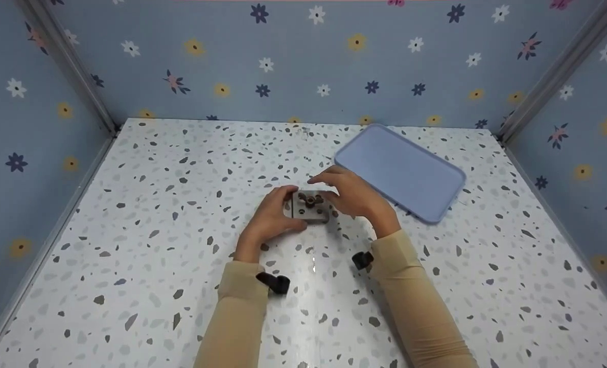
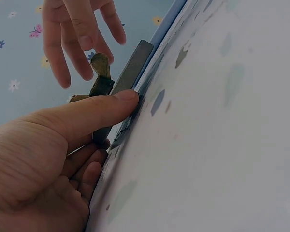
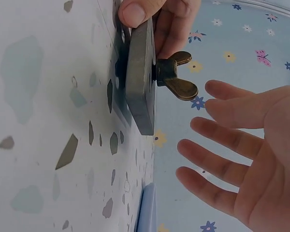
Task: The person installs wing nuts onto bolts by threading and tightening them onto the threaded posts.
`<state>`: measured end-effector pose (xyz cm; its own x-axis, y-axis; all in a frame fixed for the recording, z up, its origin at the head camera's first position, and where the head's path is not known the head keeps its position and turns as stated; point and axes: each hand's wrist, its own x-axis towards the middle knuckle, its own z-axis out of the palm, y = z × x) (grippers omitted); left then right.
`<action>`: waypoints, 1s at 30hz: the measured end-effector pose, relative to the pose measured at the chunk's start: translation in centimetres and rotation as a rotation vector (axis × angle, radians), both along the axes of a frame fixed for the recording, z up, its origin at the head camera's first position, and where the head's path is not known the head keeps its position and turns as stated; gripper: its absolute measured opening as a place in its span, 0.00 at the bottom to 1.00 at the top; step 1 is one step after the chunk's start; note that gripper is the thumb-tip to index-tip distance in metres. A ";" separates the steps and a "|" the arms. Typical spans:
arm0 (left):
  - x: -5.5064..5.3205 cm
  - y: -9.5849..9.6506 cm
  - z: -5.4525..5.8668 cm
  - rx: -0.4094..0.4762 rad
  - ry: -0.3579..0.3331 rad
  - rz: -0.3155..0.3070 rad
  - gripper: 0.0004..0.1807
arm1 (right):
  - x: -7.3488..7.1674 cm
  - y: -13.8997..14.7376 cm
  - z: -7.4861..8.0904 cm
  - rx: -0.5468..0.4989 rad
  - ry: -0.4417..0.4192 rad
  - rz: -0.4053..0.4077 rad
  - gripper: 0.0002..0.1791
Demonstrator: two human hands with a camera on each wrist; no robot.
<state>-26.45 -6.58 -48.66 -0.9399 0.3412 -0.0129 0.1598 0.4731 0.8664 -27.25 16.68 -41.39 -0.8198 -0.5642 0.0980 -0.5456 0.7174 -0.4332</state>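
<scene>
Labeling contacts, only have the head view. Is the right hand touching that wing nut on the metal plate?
Observer: No. The right wrist view shows a narrow gap between the right hand and the wing nut.

Operator: From above the wings look flat. Are they?

Observer: No. Side-on in the right wrist view, they flare away from the metal plate.

Operator: And left? Mostly thumb and knuckles here.

Observer: In the left wrist view, lower fingers of the left hand are curled in behind the thumb.
</scene>
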 end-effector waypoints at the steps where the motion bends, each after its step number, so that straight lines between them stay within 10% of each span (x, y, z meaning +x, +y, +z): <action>1: 0.0 0.0 0.0 -0.001 -0.001 0.002 0.53 | 0.0 0.0 0.0 0.004 0.004 0.005 0.22; 30: 0.0 -0.1 -0.1 -0.005 0.017 0.003 0.52 | -0.2 -0.8 -0.6 0.017 -0.044 0.039 0.28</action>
<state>-26.43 -6.67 -48.71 -0.9410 0.3384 0.0012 0.1730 0.4778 0.8613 -27.41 15.89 -42.03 -0.8001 -0.5975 0.0525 -0.5544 0.7034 -0.4448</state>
